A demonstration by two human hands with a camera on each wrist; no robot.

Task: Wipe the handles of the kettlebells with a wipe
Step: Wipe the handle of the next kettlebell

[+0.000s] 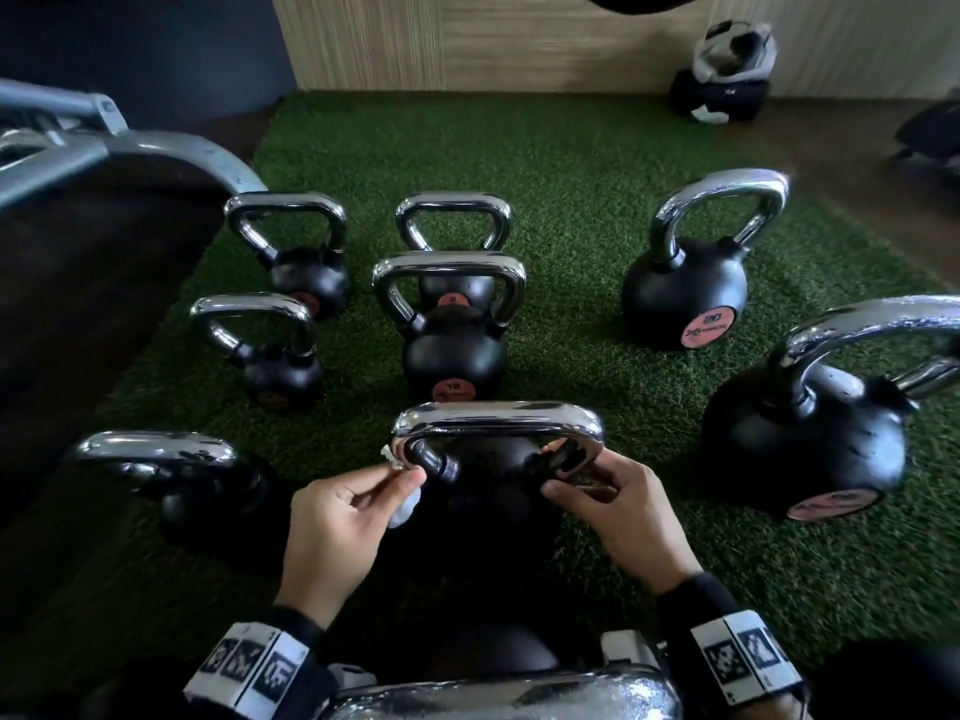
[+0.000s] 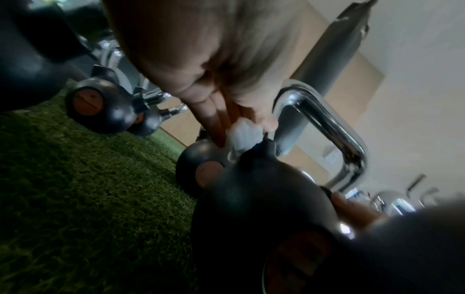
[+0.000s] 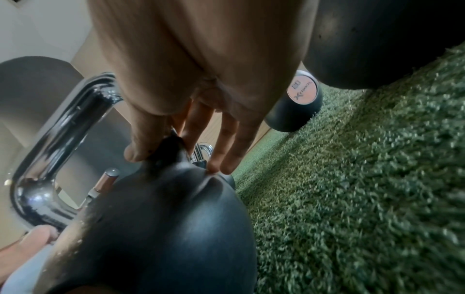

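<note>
Lower centre: left hand point(image 1: 332, 517) pinches wipe point(image 1: 404, 509) against kettlebell handle point(image 1: 496, 418) base; right hand point(image 1: 618, 511) fingers clamped opposite, probably steadying.

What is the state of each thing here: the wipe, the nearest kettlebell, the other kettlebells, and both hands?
wipe: crumpled, pinched in left hand
left hand: holds wipe at handle's left leg
right hand: grips handle's right base
nearest kettlebell: upright on the turf, steadied
other kettlebells: upright, untouched

Black kettlebells point(image 1: 454, 350), chrome handles point(image 1: 496, 415), green turf point(image 1: 571, 210)
</note>
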